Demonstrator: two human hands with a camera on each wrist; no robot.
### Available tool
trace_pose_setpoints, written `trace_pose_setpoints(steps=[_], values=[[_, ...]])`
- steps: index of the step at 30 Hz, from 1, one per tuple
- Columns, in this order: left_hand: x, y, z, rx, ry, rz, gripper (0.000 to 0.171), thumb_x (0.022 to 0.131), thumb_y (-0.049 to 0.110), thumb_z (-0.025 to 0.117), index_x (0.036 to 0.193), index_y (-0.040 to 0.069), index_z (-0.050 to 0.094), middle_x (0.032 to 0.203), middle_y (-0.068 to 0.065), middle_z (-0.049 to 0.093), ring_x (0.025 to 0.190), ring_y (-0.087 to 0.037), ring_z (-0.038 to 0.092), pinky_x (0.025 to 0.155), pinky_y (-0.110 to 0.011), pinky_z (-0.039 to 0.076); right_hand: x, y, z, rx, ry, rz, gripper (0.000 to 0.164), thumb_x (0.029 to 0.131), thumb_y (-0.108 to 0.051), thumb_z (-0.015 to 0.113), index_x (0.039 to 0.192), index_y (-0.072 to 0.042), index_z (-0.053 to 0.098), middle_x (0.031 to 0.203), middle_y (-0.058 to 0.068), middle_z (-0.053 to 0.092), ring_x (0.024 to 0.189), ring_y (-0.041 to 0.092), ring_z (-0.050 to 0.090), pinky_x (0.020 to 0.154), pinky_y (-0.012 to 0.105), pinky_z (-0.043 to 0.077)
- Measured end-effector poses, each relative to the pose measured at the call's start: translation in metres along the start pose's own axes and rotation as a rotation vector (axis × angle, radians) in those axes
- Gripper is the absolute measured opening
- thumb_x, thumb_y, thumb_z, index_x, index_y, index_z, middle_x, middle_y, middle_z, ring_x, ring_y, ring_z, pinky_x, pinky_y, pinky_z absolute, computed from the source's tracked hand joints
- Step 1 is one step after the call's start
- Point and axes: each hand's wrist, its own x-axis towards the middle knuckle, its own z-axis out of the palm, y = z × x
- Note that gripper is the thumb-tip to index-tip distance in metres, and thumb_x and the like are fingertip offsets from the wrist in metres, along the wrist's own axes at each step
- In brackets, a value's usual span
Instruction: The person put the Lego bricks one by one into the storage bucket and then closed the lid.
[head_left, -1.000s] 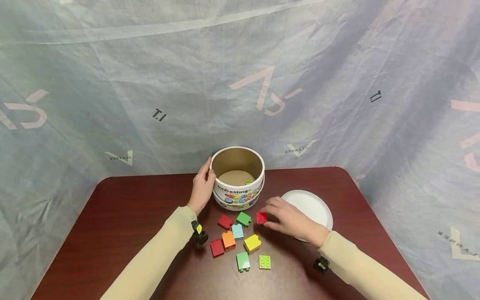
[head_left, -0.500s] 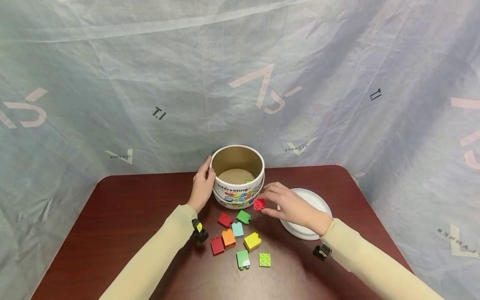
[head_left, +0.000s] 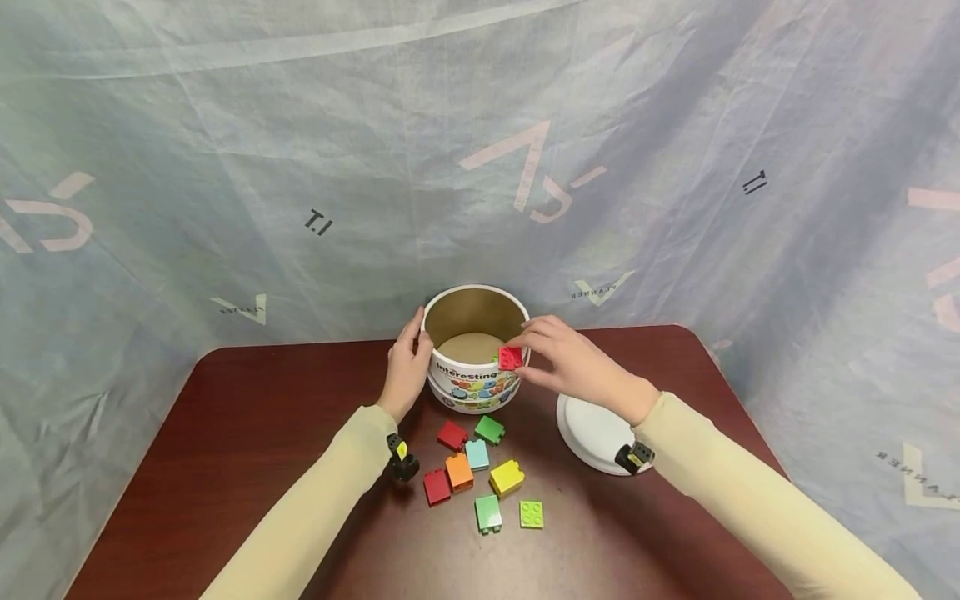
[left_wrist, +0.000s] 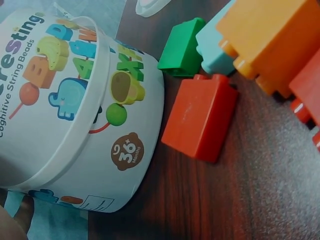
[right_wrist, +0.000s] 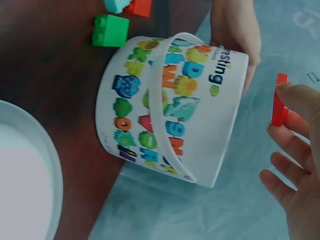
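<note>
Across the dark red table [head_left: 285,408], the left hand [head_left: 406,368] rests, fingers extended, against the white bucket [head_left: 468,392], while the right hand [head_left: 576,365] pinches a red brick [head_left: 511,359] above its rim, apparently mid-delivery, the next move seeming to need a short lowering inward and release.

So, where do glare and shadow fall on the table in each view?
Head view: pale glare on the table at bottom centre, soft shadow beside the right sleeve; left wrist view: grainy glare toward lower right, darker beside the bucket; right wrist view: table dark, no strong glare.
</note>
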Motion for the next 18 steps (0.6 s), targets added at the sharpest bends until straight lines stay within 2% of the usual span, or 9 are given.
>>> trace_pose_setpoints(steps=[8, 18], values=[[0.000, 0.001, -0.001, 0.009, -0.005, 0.000, 0.056, 0.110, 0.021, 0.044, 0.165, 0.013, 0.034, 0.169, -0.005, 0.032, 0.155, -0.022, 0.030, 0.125, -0.045, 0.030, 0.017, 0.004, -0.001, 0.010, -0.004, 0.004, 0.032, 0.092, -0.016, 0.081, 0.119, -0.002, 0.073, 0.112, 0.010, 0.067, 0.116, 0.030, 0.057, 0.101, 0.044, 0.052], [0.000, 0.001, 0.000, 0.017, 0.013, 0.005, 0.055, 0.109, 0.016, 0.045, 0.164, 0.012, 0.036, 0.168, -0.007, 0.034, 0.154, -0.022, 0.032, 0.124, -0.045, 0.031, 0.029, 0.019, 0.008, 0.004, -0.031, 0.084, 0.032, 0.093, -0.015, 0.079, 0.121, -0.001, 0.072, 0.114, 0.012, 0.069, 0.116, 0.032, 0.058, 0.099, 0.045, 0.052]])
